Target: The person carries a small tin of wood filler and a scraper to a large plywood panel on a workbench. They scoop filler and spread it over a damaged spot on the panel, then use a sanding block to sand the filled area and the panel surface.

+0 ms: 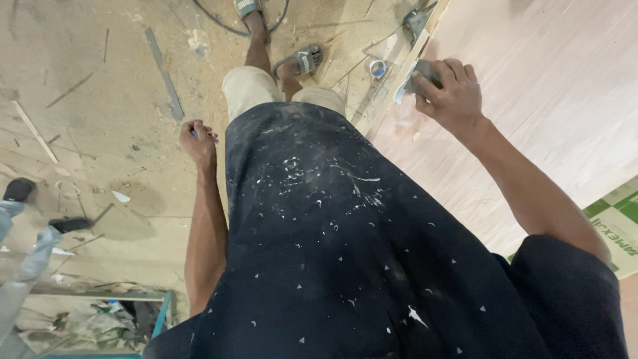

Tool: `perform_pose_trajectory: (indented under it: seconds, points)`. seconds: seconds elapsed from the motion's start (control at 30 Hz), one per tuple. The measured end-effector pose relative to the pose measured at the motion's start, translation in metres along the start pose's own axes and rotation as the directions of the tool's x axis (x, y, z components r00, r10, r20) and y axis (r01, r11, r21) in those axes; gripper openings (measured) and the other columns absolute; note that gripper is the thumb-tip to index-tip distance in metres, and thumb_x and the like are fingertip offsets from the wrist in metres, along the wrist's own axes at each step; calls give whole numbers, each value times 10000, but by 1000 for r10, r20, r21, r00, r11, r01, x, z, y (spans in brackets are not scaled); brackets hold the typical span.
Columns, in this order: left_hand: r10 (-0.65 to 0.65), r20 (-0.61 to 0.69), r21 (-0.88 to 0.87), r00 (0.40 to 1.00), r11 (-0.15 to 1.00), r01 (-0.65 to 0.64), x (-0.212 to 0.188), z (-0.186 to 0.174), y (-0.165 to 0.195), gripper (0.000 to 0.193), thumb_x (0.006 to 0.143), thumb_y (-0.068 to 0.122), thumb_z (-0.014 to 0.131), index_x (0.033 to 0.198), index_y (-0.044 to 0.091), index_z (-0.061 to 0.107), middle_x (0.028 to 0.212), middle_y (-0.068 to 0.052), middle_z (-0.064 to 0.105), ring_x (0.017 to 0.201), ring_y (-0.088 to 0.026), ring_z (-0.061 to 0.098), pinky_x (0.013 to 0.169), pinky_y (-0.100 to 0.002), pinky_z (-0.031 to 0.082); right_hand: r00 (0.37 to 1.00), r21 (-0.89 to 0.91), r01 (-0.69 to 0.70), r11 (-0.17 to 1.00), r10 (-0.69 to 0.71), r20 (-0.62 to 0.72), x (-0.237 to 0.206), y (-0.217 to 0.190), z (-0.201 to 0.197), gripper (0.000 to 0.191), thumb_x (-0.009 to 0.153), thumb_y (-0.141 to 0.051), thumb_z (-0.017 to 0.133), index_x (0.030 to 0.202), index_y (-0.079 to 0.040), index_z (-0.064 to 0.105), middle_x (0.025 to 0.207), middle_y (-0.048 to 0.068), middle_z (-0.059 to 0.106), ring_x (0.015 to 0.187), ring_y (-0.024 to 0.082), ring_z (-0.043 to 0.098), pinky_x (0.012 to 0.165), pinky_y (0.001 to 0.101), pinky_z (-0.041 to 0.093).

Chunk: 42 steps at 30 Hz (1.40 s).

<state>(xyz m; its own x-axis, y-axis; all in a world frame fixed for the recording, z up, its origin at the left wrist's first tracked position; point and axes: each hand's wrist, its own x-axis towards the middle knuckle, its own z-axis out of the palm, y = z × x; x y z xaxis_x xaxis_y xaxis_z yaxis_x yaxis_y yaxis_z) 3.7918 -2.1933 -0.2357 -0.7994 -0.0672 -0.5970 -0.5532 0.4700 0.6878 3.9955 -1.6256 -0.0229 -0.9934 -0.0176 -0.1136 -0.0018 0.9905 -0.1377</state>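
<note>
My right hand presses a grey sanding pad against the near edge of a large pale plywood sheet on the right. My left hand hangs at my side over the dusty floor. Its fingers are curled around something small, of which only a blue bit shows. My dark paint-flecked shirt fills the middle of the view. Above it are my beige shorts and my sandalled feet.
Another person's grey trouser legs and dark shoes stand at the left edge. Wood strips, shavings, a black cable and a small tape roll litter the floor. A green printed board lies at the right, and a teal frame at the bottom left.
</note>
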Motion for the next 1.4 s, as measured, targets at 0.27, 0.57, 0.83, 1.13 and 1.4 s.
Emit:
perform_pose_trajectory:
  seconds: [0.27,0.57,0.83,1.13,1.4]
  points:
    - [36,23,-29,999,999,-35,21,6,14,168,1053,113,516,1050,-24,613,747,-88,654,558,-148,643,492,-293,526,965,-207,18,978,37,259,0,0,-16,372,710,-324,802,1053,-190,751,1112,73,649,1088,255,580,838,401,448]
    - [5,24,-39,1000,999,-4,11,9,-2,161,1054,114,523,1034,-20,609,735,-85,645,544,-142,622,469,-286,499,999,71,43,997,-45,19,3,23,-10,432,899,-261,841,1302,-135,752,1361,105,607,1244,309,545,1016,442,475]
    - [12,-13,-15,1000,1000,-12,20,-3,18,155,1051,112,532,1040,-17,617,749,-84,660,540,-146,632,468,-287,514,996,147,68,987,-58,-75,1,29,25,429,923,-287,886,1318,-177,760,1424,105,581,1301,333,521,1074,450,524]
    - [36,60,-58,998,998,-33,22,8,26,161,1063,115,519,1069,-25,599,752,-76,646,567,-147,642,485,-290,518,999,-68,53,996,-52,13,2,21,3,389,810,-240,844,1191,-203,776,1250,66,616,1178,274,581,888,400,499]
    - [13,55,-36,998,999,-11,16,11,15,173,1038,114,520,1053,-30,614,745,-88,658,560,-152,644,488,-290,523,997,-11,44,999,-43,66,11,10,-29,382,853,-261,818,1225,-202,756,1205,61,633,1176,271,583,968,443,458]
